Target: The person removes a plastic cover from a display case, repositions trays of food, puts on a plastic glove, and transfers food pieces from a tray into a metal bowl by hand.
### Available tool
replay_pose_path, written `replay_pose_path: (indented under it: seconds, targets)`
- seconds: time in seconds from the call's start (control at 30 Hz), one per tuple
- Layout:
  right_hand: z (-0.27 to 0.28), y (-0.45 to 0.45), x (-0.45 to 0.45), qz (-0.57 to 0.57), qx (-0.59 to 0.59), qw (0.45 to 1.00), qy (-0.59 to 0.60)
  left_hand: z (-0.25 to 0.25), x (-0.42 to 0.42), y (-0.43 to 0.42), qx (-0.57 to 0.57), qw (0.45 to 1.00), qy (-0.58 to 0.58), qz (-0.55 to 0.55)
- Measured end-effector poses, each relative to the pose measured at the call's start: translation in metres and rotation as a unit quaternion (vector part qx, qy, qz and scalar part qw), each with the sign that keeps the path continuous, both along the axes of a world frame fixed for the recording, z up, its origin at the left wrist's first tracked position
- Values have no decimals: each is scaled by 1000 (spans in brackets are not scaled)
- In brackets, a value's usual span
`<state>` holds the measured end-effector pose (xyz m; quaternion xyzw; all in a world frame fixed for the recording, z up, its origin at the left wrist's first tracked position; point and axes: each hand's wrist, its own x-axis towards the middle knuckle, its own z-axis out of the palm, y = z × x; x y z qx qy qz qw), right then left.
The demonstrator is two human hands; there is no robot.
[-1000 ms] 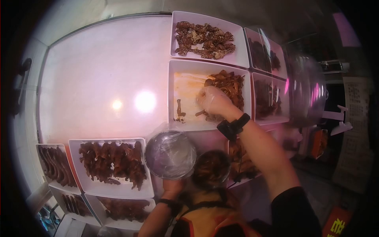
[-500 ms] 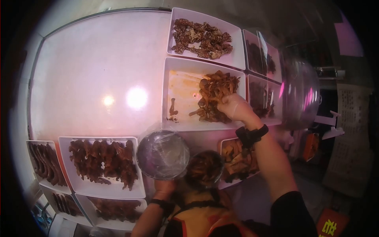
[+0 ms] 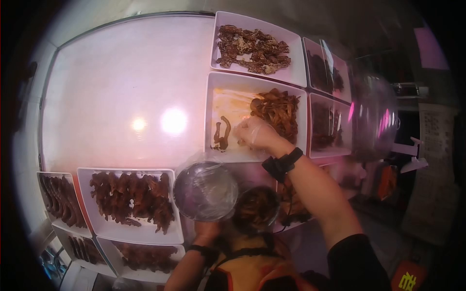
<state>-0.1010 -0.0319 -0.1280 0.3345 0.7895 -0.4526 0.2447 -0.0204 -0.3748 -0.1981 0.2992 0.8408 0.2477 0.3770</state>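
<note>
Edge tray (image 3: 75,231): far left, between 8 and 9 o'clock from mid-view; long, dark, curved pieces.
Slim tray (image 3: 97,267): 8 o'clock, just below it; thin dark pieces side by side.
Counter (image 3: 111,97): white, wide, 10 o'clock; two light glares.
Big tray (image 3: 107,227): 8 o'clock, closer in; brown chunks in a thick layer.
Near tray (image 3: 145,276): 7 o'clock, against the big tray's lower side; reddish-brown chunks.
Bowl (image 3: 204,189): metal, round, 7 o'clock, covered or lined with clear film (image 3: 218,177).
Left hand (image 3: 208,229): at the bowl's 6 o'clock, holding it; fingers hidden by the bowl, so their spread cannot be told.
Middle tray (image 3: 230,102): between 12 and 1 o'clock; brown strips (image 3: 279,109) heaped at its 3 o'clock, loose bits (image 3: 222,135) at its 8.
Right hand (image 3: 257,135): over the tray's 6 o'clock part, between bits and heap; fingers curled and bunched, whether they pinch anything cannot be told.
Top tray (image 3: 291,34): 12 o'clock; seed-flecked pieces.
Dish (image 3: 276,217): round, between 5 and 6 o'clock, beside the bowl; strips inside.
Side trays (image 3: 330,152): 2 and 3 o'clock; dark pieces, probably meat, blurred by reflections.
Sign (image 3: 405,279): red, yellow lettering, 4 o'clock.
</note>
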Motion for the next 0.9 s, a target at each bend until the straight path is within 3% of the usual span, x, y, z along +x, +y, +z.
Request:
replay_pose_path:
  seconds: [0.07, 0.1, 0.2, 0.27, 0.4, 0.53, 0.6, 0.63, 0.7, 0.77, 0.9]
  targets:
    - [16, 14, -5, -81, 129, 987, -43, 6, -3, 1, 8, 999, -35, 17]
    - [6, 24, 1, -71, 263, 962, 11, 6, -5, 1, 14, 997, -64, 34]
    - [-1, 47, -7, -44, 304, 951, -20, -8, 0, -6, -1, 999, -25, -22]
    - [-9, 33, -23, -9, 336, 935, -113, -22, 9, -12, 26, 999, 6, -19]
    - [2, 29, -25, -79, 321, 939, -95, -24, 13, -17, 17, 999, 50, -8]
    - [13, 53, -3, -64, 295, 953, 6, -26, 12, -17, 15, 1000, 16, -16]
    - [23, 47, 4, -82, 174, 973, 125, -30, 11, -17, 78, 996, 50, -8]
    - [28, 41, 4, -82, 175, 973, 126, -27, 10, -15, 79, 996, 51, -8]
    - [34, 22, 2, 97, 259, 944, 180, -19, 7, -11, 76, 996, 44, 6]
    - [19, 5, 8, 218, 335, 874, 278, -16, 6, -7, 59, 997, 46, -5]
    - [11, -11, 6, 295, 261, 893, 218, -24, 8, -12, 69, 993, 90, -30]
